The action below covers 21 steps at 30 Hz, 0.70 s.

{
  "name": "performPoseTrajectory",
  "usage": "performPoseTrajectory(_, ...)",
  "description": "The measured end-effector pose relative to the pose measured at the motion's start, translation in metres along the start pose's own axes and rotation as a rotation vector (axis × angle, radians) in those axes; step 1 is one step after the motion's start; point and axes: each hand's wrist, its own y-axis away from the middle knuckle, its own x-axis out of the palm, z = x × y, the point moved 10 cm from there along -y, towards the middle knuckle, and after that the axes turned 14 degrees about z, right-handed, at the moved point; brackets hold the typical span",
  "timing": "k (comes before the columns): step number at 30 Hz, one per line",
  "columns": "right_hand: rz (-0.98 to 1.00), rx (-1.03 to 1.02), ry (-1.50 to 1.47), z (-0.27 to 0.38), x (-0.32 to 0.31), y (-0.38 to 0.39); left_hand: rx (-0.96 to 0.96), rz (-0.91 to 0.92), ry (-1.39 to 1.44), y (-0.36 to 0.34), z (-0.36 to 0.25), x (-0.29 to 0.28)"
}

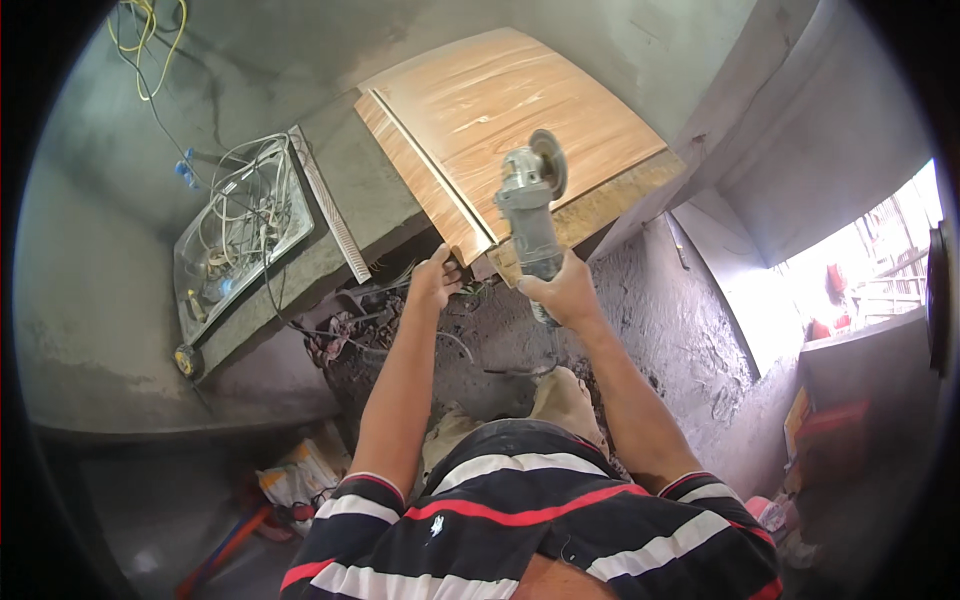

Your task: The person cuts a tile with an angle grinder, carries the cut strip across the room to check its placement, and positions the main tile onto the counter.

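Angle grinder (532,222) sits mid-frame in my right hand (570,290), fingers wrapped, my left hand (433,281) extended, fingers half-open, at the wood-grain board (520,105).

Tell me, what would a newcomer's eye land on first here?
Probably the grinder near the centre, gripped in the right hand, its round disc at the far end. Next come the wood-grain boards beyond it, the left hand at their near edge, then the metal tray of tangled cables at left.
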Motion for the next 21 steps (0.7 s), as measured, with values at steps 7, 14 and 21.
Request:
performPoseTrajectory(7, -0.076, -0.018, -0.177, -0.004, -0.029, 0.002, 0.227, 0.131, 0.196, -0.021, -0.013, 0.014)
performPoseTrajectory(14, -0.017, -0.034, -0.228, -0.011, -0.026, -0.010, 0.300, -0.238, 0.196, -0.025, -0.071, -0.059)
performPoseTrajectory(21, -0.008, -0.096, -0.239, 0.006, -0.013, -0.024, 0.265, -0.108, 0.282, -0.034, -0.072, -0.077)
